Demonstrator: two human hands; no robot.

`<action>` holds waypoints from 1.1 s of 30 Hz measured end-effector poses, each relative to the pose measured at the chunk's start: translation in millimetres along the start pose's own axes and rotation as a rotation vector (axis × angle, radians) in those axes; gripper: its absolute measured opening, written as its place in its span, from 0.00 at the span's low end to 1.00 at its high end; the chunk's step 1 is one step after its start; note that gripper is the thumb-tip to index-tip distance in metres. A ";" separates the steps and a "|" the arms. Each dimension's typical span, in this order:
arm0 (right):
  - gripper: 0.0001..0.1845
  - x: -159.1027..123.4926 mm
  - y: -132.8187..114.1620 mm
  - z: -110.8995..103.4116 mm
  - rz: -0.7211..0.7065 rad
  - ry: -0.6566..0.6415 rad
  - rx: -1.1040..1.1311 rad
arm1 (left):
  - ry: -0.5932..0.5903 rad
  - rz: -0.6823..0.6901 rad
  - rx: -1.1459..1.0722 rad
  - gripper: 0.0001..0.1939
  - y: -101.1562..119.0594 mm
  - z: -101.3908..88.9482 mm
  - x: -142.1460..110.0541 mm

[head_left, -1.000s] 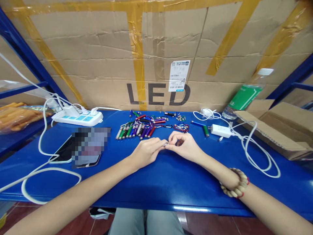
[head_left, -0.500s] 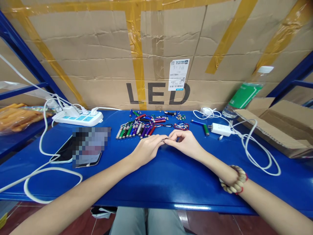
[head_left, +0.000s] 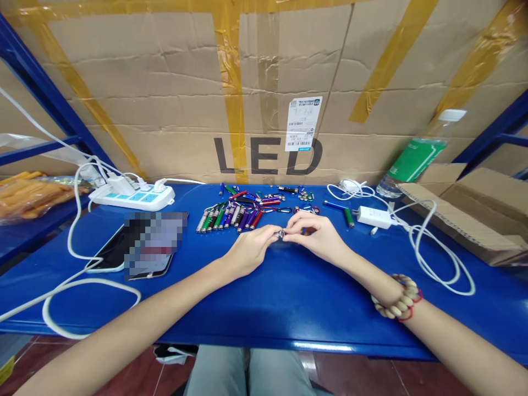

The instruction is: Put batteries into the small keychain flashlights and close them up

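The left hand (head_left: 251,248) has its thumb and fingers drawn narrow on a small metal piece (head_left: 280,234), most of which is covered; a bit of ring shows at the fingertips. The right hand (head_left: 317,235) meets it from the other side, thumb and index tips pinched close on the same piece, with the upper fingers curled above. The piece is held between the two sets of fingertips, just above the near side of the pens. Whether anything else sits in the left palm, I cannot tell.

The step in hand looks like fine two-handed work on this piece, the left steadying while the right works at the ring. From here the next move seems to call for a firm left pinch and small, precise motion of the right fingertips, since so little of the metal is free to grasp.

Just beyond the fingers lies a row of pens (head_left: 227,216), mostly side by side, with more strewn loosely behind. Coloured clips (head_left: 306,209) lie near the right fingers. A blue pen (head_left: 334,205) and a green pen (head_left: 348,216) lie apart to the right, beside a charger (head_left: 374,217) and its looped cable.

Farther out, two phones (head_left: 108,246) overlap on the left of the blue table (head_left: 289,313), near a power strip (head_left: 159,201). On the right, a bottle (head_left: 418,159) leans beside an open carton (head_left: 480,220). A big box (head_left: 165,88) marked LED stands behind it all.
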State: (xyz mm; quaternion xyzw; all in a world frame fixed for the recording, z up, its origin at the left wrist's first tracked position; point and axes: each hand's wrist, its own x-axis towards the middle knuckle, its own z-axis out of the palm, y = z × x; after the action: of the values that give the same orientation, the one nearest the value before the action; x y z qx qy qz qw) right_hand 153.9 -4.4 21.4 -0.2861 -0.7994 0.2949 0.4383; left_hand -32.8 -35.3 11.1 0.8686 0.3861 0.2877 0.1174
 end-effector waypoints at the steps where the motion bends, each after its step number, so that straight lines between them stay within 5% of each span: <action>1: 0.14 0.0 -0.3 -0.1 0.009 0.003 0.001 | -0.016 0.006 -0.006 0.12 0.3 -0.6 0.0; 15: 0.16 -5.0 -2.0 1.5 -0.022 -0.053 0.013 | -0.128 0.010 -0.038 0.08 1.4 -3.0 -4.3; 27: 0.10 -12.2 9.6 0.2 -0.117 -0.155 -0.146 | -0.052 0.110 0.058 0.05 -6.7 4.0 -6.3; 33: 0.12 -11.0 6.2 4.8 -0.126 -0.041 -0.116 | 0.012 0.043 -0.021 0.05 -3.7 3.7 -5.7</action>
State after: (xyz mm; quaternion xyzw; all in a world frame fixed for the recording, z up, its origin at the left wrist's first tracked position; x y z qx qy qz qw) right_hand 156.0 -9.1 8.9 -0.2539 -0.8406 0.2255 0.4221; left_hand -35.9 -36.9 4.2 0.8736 0.3649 0.2995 0.1179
